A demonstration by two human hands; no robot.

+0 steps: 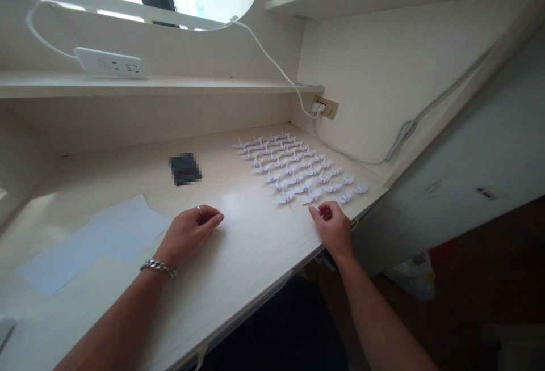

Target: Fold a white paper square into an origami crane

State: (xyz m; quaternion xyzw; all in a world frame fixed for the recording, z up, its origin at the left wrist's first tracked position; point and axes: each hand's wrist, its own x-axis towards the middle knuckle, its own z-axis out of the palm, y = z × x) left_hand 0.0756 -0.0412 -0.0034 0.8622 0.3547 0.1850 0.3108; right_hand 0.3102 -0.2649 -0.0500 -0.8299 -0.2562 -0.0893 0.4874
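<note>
Rows of small folded white paper cranes (pixel 293 167) cover the right part of the desk. My right hand (pixel 335 228) is at the desk's front edge, just before the nearest row. Its fingers are loosely curled, the thumb stands apart from them, and no object shows in it. My left hand (pixel 191 232), with a ring and a chain bracelet (pixel 158 268), rests on the desk left of the cranes. Its fingers are bent and pressed together with the thumb, and nothing shows between them. Flat white paper sheets (pixel 123 226) lie beside it, partly overlapping.
A dark, pixelated item (pixel 185 169) lies behind the left hand. On the back shelf (pixel 191 83) sits a white power strip (pixel 109 63). White cables run to a wall socket (pixel 326 107) in the right corner. A plastic bag (pixel 413 277) stands on the floor at right.
</note>
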